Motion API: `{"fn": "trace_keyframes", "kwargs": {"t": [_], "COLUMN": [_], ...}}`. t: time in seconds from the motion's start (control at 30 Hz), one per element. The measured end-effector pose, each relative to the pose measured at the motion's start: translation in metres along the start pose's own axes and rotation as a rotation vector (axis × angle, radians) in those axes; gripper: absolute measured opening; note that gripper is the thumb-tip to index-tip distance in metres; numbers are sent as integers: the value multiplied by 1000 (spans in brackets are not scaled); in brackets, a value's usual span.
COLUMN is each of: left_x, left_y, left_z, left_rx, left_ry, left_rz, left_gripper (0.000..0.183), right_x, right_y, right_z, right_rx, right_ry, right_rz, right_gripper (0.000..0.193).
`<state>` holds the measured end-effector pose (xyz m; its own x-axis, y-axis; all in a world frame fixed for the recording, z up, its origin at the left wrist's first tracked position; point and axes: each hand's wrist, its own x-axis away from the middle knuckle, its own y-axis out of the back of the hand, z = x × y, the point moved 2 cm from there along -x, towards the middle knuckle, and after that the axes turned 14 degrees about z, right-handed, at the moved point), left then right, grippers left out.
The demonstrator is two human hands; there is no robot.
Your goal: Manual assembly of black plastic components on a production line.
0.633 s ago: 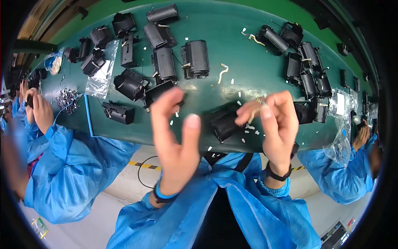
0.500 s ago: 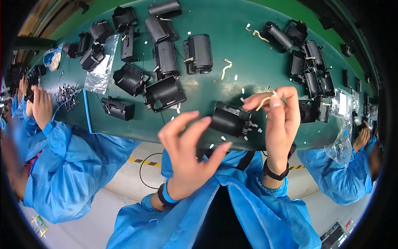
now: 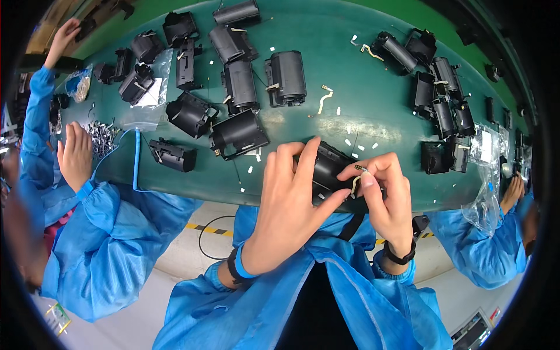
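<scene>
A black plastic housing [image 3: 331, 168] with a curved body lies on the green table near its front edge. My left hand [image 3: 287, 201] straddles it, fingers along its far left side and thumb at the near side; the palm hides part of it. Between the thumb and index finger of my right hand [image 3: 388, 201] is a thin cream flex cable [image 3: 354, 185] with gold contacts at one end. That cable is held right over the housing's right end. Another flex cable [image 3: 324, 100] rests on the table farther off.
Similar black housings are grouped at the left [image 3: 239, 84] and right [image 3: 444, 114]. Small white pieces [image 3: 347, 142] dot the table. A blue coiled cord [image 3: 137, 160] and a wire pile [image 3: 104, 137] lie left, near a co-worker's hand [image 3: 76, 154]. A plastic bag [image 3: 483, 198] overhangs the right edge.
My left hand has come up and right onto the housing. My right hand has brought the flex cable down and left over it. At the left, a co-worker's arm has risen.
</scene>
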<state>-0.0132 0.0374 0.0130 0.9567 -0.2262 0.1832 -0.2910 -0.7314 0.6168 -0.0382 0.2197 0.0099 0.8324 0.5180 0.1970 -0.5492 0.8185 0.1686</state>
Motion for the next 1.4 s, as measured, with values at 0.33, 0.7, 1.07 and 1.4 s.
{"fn": "trace_keyframes", "kwargs": {"t": [0.33, 0.7, 1.07, 1.4], "left_x": [-4, -9, -3, -1], "left_y": [3, 33, 26, 19], "left_z": [-5, -11, -4, 3], "left_rx": [1038, 898, 541, 466], "left_ry": [21, -110, -220, -213], "left_rz": [-94, -440, -561, -593], "left_gripper": [37, 20, 31, 36], "right_x": [-12, -17, -27, -32], "right_y": [-11, 12, -20, -29], "right_z": [20, 57, 51, 42], "right_rx": [-169, 317, 235, 258], "right_ry": [471, 740, 704, 744], "right_rz": [44, -151, -346, -308], "right_gripper": [9, 20, 22, 24]}}
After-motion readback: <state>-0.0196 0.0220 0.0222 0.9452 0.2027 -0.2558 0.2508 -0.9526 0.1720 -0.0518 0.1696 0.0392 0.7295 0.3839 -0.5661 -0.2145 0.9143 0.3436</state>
